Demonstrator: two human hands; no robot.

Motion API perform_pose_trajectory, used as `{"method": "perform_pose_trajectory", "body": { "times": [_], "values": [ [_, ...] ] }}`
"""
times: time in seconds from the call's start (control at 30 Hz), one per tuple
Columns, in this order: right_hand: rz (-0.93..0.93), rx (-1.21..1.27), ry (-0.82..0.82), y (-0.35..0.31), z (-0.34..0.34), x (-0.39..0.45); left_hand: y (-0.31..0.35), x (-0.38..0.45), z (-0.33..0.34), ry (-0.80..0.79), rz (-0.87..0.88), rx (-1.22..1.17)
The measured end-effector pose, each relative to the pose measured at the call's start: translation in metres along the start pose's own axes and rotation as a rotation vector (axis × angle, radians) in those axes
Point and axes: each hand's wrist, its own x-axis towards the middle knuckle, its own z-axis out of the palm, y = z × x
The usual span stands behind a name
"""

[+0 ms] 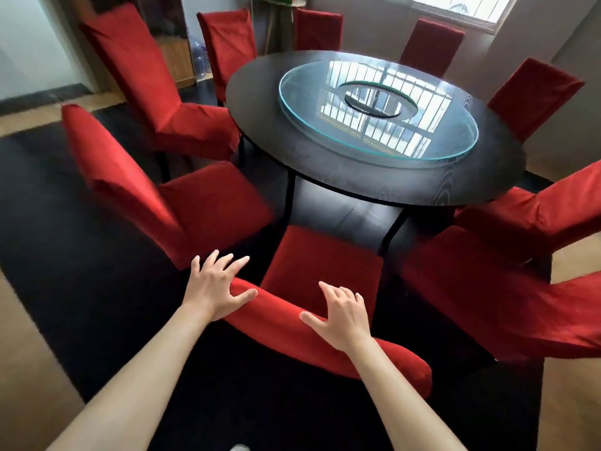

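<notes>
Black rug (97, 288); red chair (322, 265), table (487, 170) atop

A dining room: round dark table (374, 177) with glass turntable (325, 125), ringed by red-covered chairs (136, 76).

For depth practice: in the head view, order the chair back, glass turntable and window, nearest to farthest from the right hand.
1. chair back, under the right hand
2. glass turntable, on the table ahead
3. window, far wall, upper right

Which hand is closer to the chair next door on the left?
Left. The left hand is at the left end of the nearest chair's back, fingertips beside the left chair's seat. The right hand is over the middle of that back, farther off.
</notes>
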Motion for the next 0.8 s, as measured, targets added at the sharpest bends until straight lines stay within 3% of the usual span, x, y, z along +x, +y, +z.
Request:
{"method": "perform_pose_trajectory", "body": {
  "times": [0.27,0.47,0.8],
  "values": [
    [-0.258,0.104,-0.027,-0.11,0.007,0.065,-0.1,-0.023,-0.038,0.131,-0.255,0.013],
    [-0.422,0.168,0.001,-0.218,0.017,0.095,-0.2,-0.022,-0.062,0.212,-0.348,0.037],
    [-0.342,0.167,0.058,-0.395,0.032,0.175,-0.398,0.02,-0.083,0.237,-0.338,-0.045]
  ]
}}
